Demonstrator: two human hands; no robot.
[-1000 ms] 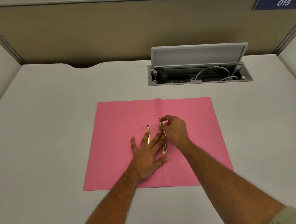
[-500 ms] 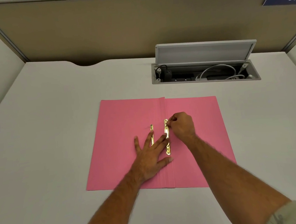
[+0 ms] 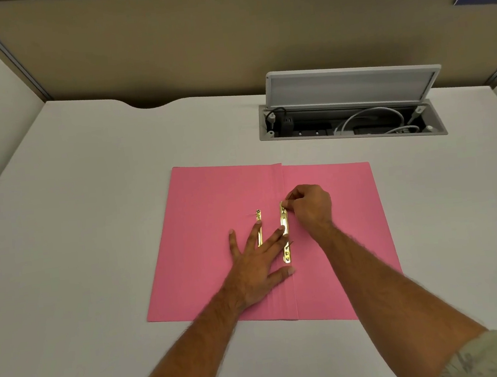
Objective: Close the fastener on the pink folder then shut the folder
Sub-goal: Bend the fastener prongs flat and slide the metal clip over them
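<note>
The pink folder (image 3: 209, 210) lies open and flat on the white desk. A gold metal fastener bar (image 3: 286, 247) runs along the spine fold, and a second thin gold strip (image 3: 258, 218) lies just left of it. My left hand (image 3: 256, 264) is spread flat on the folder, with its fingers pressing across both gold pieces. My right hand (image 3: 312, 206) is curled at the far end of the fastener bar, its fingertips pinching the thin prong there. A second thin prong sticks up near the bar's near end.
An open cable box (image 3: 350, 122) with its lid raised is set into the desk behind the folder, with white and black cables inside. A beige partition (image 3: 195, 46) closes off the back of the desk (image 3: 89, 205).
My right hand's fingers have closed tighter on the far end of the fastener bar. My left hand has stayed flat on the folder. The view has shifted slightly.
</note>
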